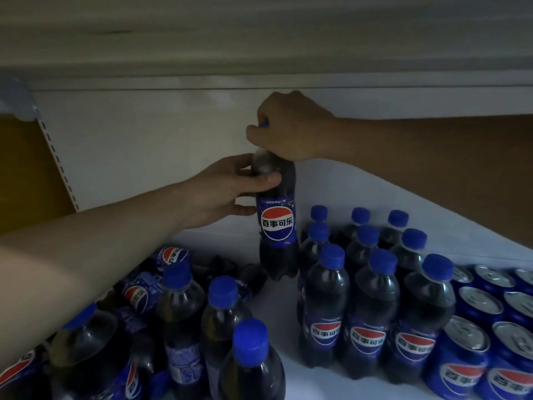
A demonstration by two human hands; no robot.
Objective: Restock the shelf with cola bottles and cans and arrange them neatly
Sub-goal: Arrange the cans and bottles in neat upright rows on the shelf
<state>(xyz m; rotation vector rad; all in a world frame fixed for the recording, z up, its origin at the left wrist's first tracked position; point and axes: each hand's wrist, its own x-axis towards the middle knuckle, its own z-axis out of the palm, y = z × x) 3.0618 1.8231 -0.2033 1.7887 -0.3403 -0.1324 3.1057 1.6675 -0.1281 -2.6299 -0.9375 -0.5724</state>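
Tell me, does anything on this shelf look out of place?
Yes. At the left, toppled bottles lie jumbled on their sides, while the upright bottles at right stand in neat rows beside the cans.

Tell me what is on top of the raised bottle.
The right hand grips the top of the raised bottle; a sliver of blue cap shows between its fingers. The rest of the cap is covered.

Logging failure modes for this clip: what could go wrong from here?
1. The right hand on the cap and left hand at the shoulder grip the held bottle high; its base might swing into the standing rows.
2. Beside its base lie fallen bottles; it could land on one and tip.
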